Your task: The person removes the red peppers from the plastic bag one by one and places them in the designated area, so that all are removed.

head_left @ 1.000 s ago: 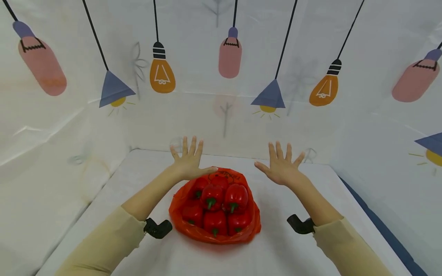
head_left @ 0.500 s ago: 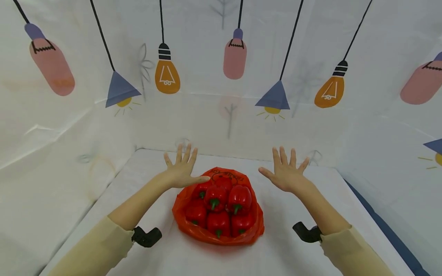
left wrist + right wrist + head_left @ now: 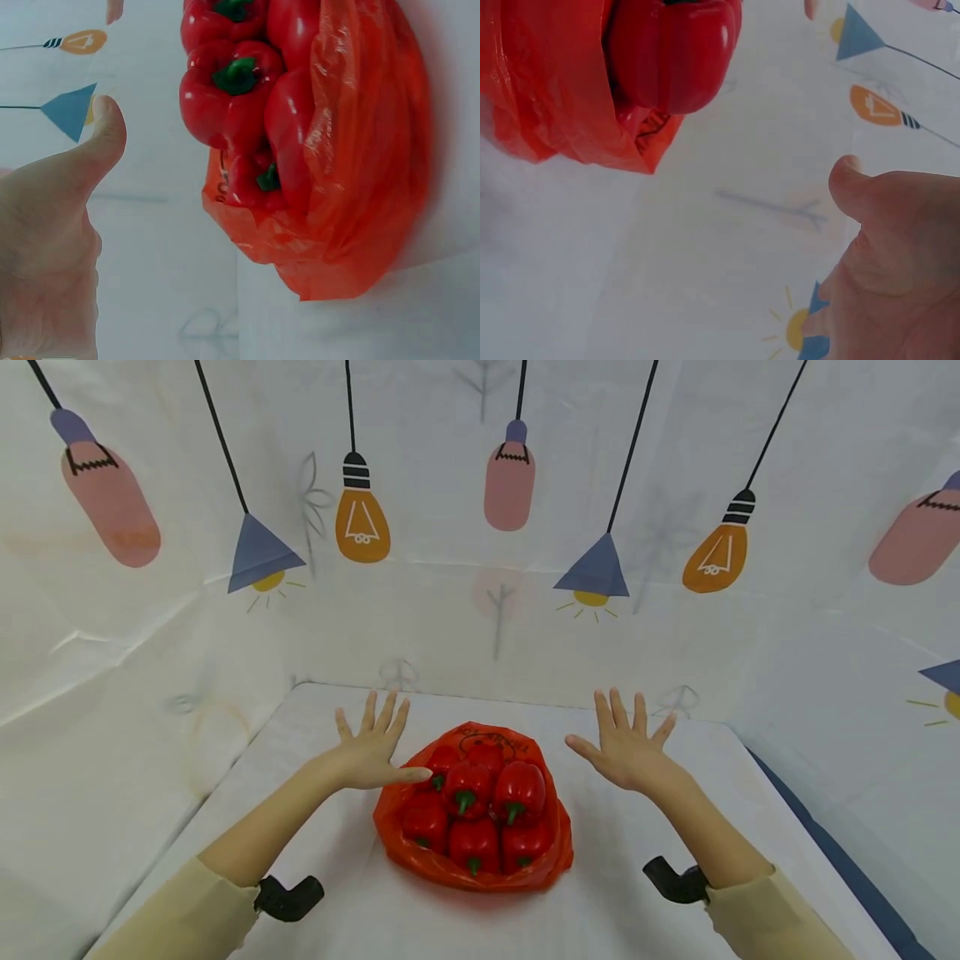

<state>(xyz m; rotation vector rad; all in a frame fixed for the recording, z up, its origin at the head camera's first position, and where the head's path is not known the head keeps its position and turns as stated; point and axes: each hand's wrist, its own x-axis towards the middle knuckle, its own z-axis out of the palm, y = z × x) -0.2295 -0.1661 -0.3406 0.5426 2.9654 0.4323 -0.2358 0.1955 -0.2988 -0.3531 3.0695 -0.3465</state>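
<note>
An orange-red plastic bag (image 3: 480,883) stands on the white table with its mouth spread wide. Several red bell peppers (image 3: 519,793) with green stems are heaped inside it. My left hand (image 3: 369,756) is held up at the bag's left, fingers spread, the thumb overlapping the bag's edge in the head view. On the other side my right hand (image 3: 628,753) is raised with straight, spread fingers, apart from the bag. Neither hand holds anything. In the left wrist view, a gap separates the left hand (image 3: 60,217) from the peppers (image 3: 232,90).
The white table (image 3: 600,910) reaches back to a white sheet wall (image 3: 450,610) printed with lamps and bulbs. A dark blue strip (image 3: 832,852) runs along the table's right side. Black curved pieces (image 3: 291,898) are worn on both forearms.
My left hand has moved left and toward me, off the bag's top edge. The right hand has come slightly down and to the right. The bag and peppers stay put on the table.
</note>
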